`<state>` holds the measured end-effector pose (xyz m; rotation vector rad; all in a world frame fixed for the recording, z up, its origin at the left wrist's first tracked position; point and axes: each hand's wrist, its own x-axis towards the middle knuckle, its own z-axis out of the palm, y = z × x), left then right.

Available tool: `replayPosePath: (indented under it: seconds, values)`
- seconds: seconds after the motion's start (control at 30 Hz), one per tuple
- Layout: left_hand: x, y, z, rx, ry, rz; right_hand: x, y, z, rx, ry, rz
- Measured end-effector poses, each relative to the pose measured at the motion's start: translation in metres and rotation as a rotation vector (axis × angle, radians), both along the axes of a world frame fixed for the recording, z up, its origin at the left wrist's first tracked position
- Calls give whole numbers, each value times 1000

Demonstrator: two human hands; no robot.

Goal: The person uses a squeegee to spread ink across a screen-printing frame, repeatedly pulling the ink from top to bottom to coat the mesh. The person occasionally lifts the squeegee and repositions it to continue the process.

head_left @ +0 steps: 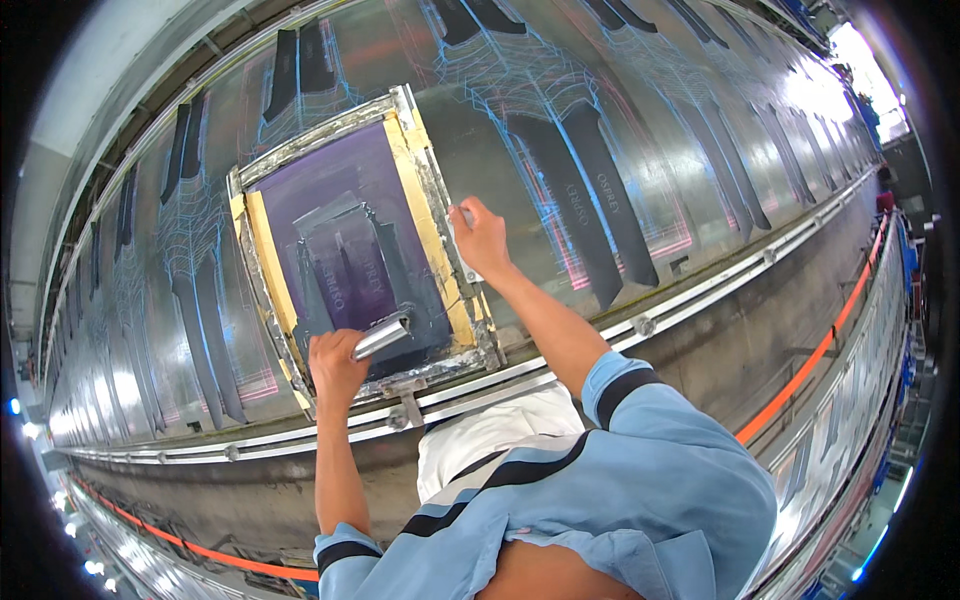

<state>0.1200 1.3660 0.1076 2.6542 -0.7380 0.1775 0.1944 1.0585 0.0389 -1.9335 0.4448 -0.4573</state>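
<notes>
The frame (345, 245) lies on the table (700, 130), the squeegee (382, 336) on its near end, fabric pieces (590, 200) to its right and a rail (560, 365) before it.

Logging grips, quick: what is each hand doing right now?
Left hand: closed on the squeegee.
Right hand: gripping the screen frame edge.

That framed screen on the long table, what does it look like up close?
The screen is a rectangular metal frame holding a dark purple mesh, edged inside with yellowish tape. It lies flat on the shiny table, over one of the dark cut fabric pieces laid out in rows. Dark ink smears its lower part. The left hand holds a metal-handled squeegee on the mesh near the front edge; the right hand grips the frame's right side. A rail runs along the table's near edge.
</notes>
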Motion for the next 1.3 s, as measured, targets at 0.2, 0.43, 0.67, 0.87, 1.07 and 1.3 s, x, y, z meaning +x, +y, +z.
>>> replayPosePath:
  seconds: [0.2,0.43,0.67,0.87,1.07,1.3]
  values:
    - [-22,35,-14,-39,128,-127,12,17,-22,-158,185,-57]
    - [52,42,-15,87,201,-97,22,14,9,-523,584,107]
    - [210,25,-9,92,215,-112,99,72,81,-399,218,830]
    - [223,24,-28,50,174,-110,127,114,27,-657,119,871]
    - [74,34,-33,-13,193,-165,-16,119,40,-684,137,944]
    - [149,31,-18,75,160,-150,50,114,41,-806,77,905]
